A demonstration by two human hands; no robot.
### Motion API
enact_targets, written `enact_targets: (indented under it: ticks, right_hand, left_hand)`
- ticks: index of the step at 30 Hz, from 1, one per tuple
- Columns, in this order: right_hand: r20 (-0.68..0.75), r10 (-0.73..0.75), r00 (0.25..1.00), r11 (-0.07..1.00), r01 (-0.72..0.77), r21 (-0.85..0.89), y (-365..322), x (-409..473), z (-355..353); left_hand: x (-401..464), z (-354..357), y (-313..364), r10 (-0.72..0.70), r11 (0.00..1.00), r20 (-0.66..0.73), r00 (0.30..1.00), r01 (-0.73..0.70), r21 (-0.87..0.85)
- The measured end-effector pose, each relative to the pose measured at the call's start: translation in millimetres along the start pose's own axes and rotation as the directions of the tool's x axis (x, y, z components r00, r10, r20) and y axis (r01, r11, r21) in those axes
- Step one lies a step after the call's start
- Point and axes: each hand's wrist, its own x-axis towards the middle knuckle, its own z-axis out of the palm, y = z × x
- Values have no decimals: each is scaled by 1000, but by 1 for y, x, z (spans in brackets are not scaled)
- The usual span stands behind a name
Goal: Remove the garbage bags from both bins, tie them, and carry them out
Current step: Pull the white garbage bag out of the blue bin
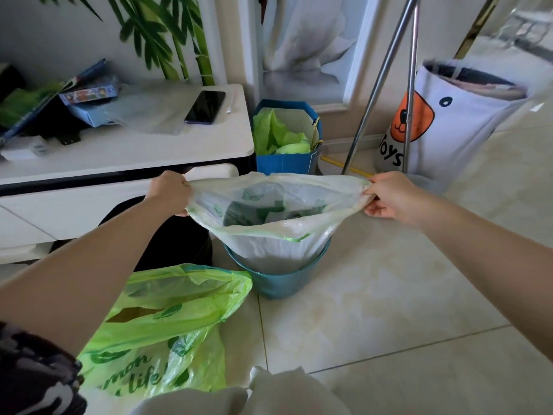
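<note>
A pale translucent garbage bag (278, 232) with green print hangs partly lifted out of a teal bin (278, 283) on the floor, its mouth stretched wide. My left hand (170, 191) grips the bag's left rim and my right hand (389, 194) grips its right rim. Dark and green rubbish shows inside. A bright green garbage bag (167, 319) with printed lettering lies on the floor at the lower left, near my left arm. A dark bin (176, 241) stands behind it, mostly hidden by my arm.
A white cabinet (179, 151) with a phone (206, 106) and boxes stands at the left. A blue paper bag (287, 136) of green tissue, metal rack legs (368, 115) and a white toy hamper (449, 124) stand behind the bin. Tiled floor spreads right.
</note>
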Motion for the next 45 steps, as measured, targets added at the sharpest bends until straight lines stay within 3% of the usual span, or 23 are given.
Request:
enact_targets:
  ticks: [5,8,16,21,30,35,41,45]
  right_hand:
    - [-7,-127,992,976,127,178,-34,-25,15]
    - [-67,-200,978,942,210,261,-58,-37,17]
    - [-166,-372,913,855,407,322,-98,-92,2]
    - [-284,-496,821,780,564,270,-121,-129,-10]
    - [-406,-590,698,687,698,204,-141,-187,-33]
    - [-427,-596,680,679,711,185,-135,-214,-47]
    - [-422,-654,628,660,746,86,-95,-230,-59]
    - [-429,-590,684,715,689,116,-64,-226,-61]
  left_hand:
    - [-19,-8,38,87,989,-174,981,-106,-105]
    - [-26,-23,60,65,962,-245,967,-126,-241]
    - [-58,-86,99,-11,774,-221,975,-131,-619]
    - [-91,-125,113,97,759,-336,937,-288,-584]
    - [-152,-182,123,110,685,-421,901,-375,-624]
    - [-175,-198,119,114,663,-406,907,-373,-649]
    - [-196,-189,97,93,711,-353,931,-311,-630]
    - [-200,-170,70,61,756,-333,941,-262,-600]
